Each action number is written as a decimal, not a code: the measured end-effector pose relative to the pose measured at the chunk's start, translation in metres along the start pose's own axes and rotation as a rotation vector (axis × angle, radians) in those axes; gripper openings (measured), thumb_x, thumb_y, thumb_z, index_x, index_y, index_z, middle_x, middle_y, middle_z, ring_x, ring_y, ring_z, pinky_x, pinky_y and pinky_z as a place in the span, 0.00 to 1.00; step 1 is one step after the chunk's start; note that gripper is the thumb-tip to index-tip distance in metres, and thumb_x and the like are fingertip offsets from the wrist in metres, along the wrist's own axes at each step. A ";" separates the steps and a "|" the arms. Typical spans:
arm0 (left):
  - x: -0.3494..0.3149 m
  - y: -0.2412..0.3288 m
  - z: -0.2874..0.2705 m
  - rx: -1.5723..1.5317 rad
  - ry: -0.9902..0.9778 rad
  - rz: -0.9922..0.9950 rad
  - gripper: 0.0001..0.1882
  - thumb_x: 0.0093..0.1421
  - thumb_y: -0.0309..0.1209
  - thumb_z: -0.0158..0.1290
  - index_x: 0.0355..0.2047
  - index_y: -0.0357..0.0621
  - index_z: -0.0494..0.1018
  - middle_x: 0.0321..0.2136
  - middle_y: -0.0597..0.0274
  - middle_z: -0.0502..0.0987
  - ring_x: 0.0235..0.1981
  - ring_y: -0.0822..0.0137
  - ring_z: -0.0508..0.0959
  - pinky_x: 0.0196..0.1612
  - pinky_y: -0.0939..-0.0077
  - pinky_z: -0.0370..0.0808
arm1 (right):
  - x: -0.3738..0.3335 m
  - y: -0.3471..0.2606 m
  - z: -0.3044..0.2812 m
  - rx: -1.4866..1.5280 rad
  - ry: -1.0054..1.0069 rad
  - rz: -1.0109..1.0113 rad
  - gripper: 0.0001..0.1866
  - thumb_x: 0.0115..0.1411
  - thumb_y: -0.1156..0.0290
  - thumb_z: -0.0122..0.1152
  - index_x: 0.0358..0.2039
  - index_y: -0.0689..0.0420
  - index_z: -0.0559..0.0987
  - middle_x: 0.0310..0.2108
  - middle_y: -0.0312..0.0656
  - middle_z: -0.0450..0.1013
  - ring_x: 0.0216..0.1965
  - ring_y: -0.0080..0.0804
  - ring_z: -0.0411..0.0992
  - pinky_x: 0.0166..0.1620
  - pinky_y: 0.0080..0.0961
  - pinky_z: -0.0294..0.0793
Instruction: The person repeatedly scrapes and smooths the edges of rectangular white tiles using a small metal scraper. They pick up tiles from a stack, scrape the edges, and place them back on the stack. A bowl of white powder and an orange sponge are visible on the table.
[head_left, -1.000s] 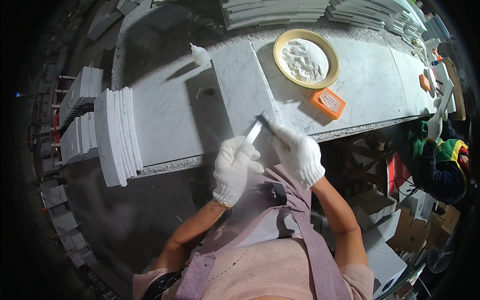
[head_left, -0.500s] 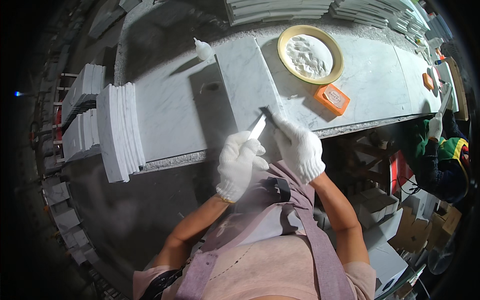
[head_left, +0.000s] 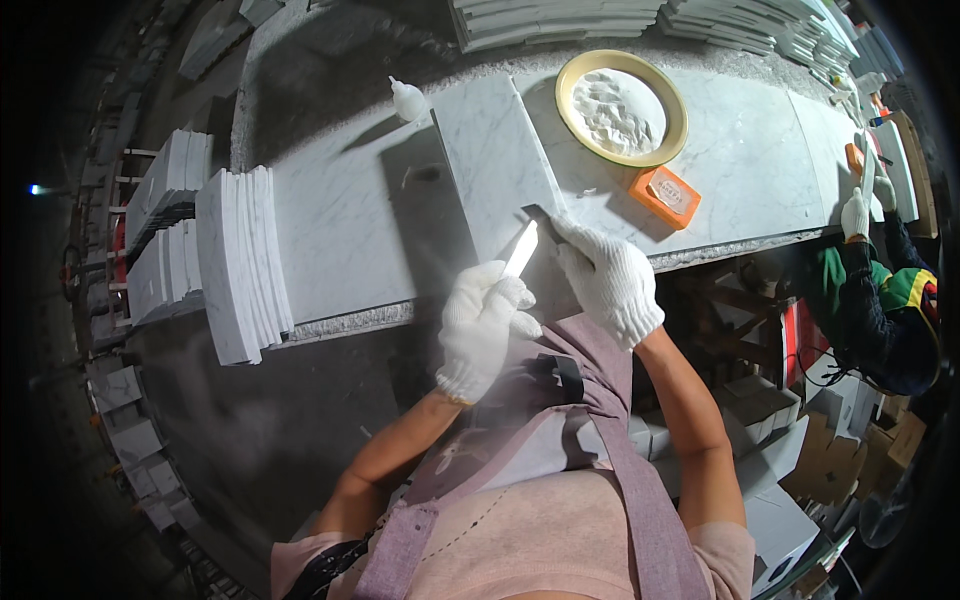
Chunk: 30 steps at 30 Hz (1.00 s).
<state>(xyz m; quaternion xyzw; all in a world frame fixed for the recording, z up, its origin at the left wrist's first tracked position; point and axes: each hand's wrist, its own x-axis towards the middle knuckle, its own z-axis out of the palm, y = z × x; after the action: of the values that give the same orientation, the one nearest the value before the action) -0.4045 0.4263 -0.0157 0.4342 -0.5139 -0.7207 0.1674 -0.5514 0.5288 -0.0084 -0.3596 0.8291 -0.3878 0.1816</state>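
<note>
Both my hands wear white knitted gloves. My left hand (head_left: 478,335) is closed around a thin, bright white strip (head_left: 521,249) that slants up toward the right. Pinched in my right hand (head_left: 615,285) is a small dark flat piece (head_left: 536,212), its edge at the strip's upper tip. Whether the two touch I cannot tell. Beneath and beyond them lies a long white marble slab (head_left: 495,135), set across a larger marble surface (head_left: 335,235). My fingers hide the strip's lower end and most of the dark piece.
A yellow-rimmed bowl of white powder (head_left: 680,115) and an orange box (head_left: 665,198) sit to the right. A white squeeze bottle (head_left: 408,101) stands beyond the slab. Stacked tiles (head_left: 240,265) rise at left, more at the back (head_left: 555,22). A co-worker's gloved hand (head_left: 856,216) is at far right.
My right hand has shifted slightly right and toward me, and more of the dark piece shows. My left hand has barely moved. The co-worker's hands have moved farther along the bench.
</note>
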 end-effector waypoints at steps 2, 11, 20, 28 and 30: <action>0.001 0.000 0.000 0.053 0.010 0.073 0.14 0.71 0.30 0.58 0.52 0.34 0.74 0.34 0.60 0.82 0.22 0.74 0.79 0.30 0.79 0.77 | 0.003 -0.001 -0.003 -0.016 -0.158 0.065 0.20 0.65 0.67 0.64 0.58 0.49 0.84 0.40 0.52 0.83 0.38 0.48 0.84 0.42 0.36 0.82; 0.005 -0.003 -0.004 0.324 0.060 0.244 0.15 0.70 0.27 0.58 0.53 0.32 0.74 0.39 0.56 0.83 0.34 0.71 0.83 0.36 0.75 0.81 | 0.010 -0.012 -0.017 -0.067 -0.320 0.015 0.19 0.65 0.69 0.64 0.56 0.49 0.86 0.34 0.48 0.84 0.31 0.37 0.84 0.39 0.31 0.82; 0.007 -0.005 -0.002 0.320 0.070 0.271 0.16 0.70 0.29 0.58 0.53 0.31 0.73 0.37 0.55 0.83 0.31 0.72 0.83 0.36 0.74 0.81 | 0.013 -0.013 -0.026 -0.007 -0.328 0.006 0.19 0.66 0.67 0.63 0.57 0.50 0.85 0.34 0.50 0.84 0.32 0.41 0.84 0.39 0.33 0.81; 0.001 0.004 0.002 0.116 0.013 0.074 0.13 0.70 0.27 0.56 0.52 0.32 0.73 0.34 0.56 0.82 0.24 0.70 0.82 0.30 0.74 0.80 | 0.007 -0.009 -0.023 -0.056 -0.229 -0.036 0.17 0.67 0.69 0.61 0.55 0.53 0.85 0.28 0.46 0.82 0.27 0.37 0.81 0.35 0.31 0.80; 0.002 0.003 0.002 0.077 0.001 0.031 0.14 0.70 0.27 0.56 0.52 0.32 0.73 0.34 0.55 0.82 0.24 0.70 0.82 0.30 0.74 0.80 | 0.008 -0.005 -0.022 -0.007 -0.088 0.056 0.17 0.66 0.69 0.61 0.54 0.50 0.86 0.29 0.48 0.82 0.27 0.41 0.81 0.35 0.32 0.80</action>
<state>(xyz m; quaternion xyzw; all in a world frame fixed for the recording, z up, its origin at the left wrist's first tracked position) -0.4080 0.4254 -0.0137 0.4328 -0.5477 -0.6974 0.1621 -0.5670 0.5314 0.0093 -0.3535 0.8314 -0.3634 0.2275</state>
